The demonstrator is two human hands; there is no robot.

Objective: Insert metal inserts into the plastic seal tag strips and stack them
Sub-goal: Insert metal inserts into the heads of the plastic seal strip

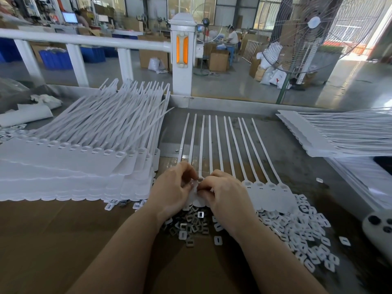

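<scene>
A white seal tag strip (pixel 271 189) of joined tags lies flat in front of me, tails pointing away. My left hand (pixel 171 187) and my right hand (pixel 224 192) meet over its left heads, fingertips pinched together on a small metal insert (pixel 199 181) at one tag head. Below the hands lies a pile of metal inserts (pixel 191 224). White plastic caps (pixel 297 230) are scattered to the right. A tall stack of strips (pixel 70 166) stands at the left.
Another stack of strips (pixel 331 134) lies at the right rear. A white controller (pixel 379 228) sits at the right edge. A white railing post (pixel 182 60) and a floor fan (pixel 297 39) stand beyond the bench. Brown cardboard (pixel 53 240) covers the near bench.
</scene>
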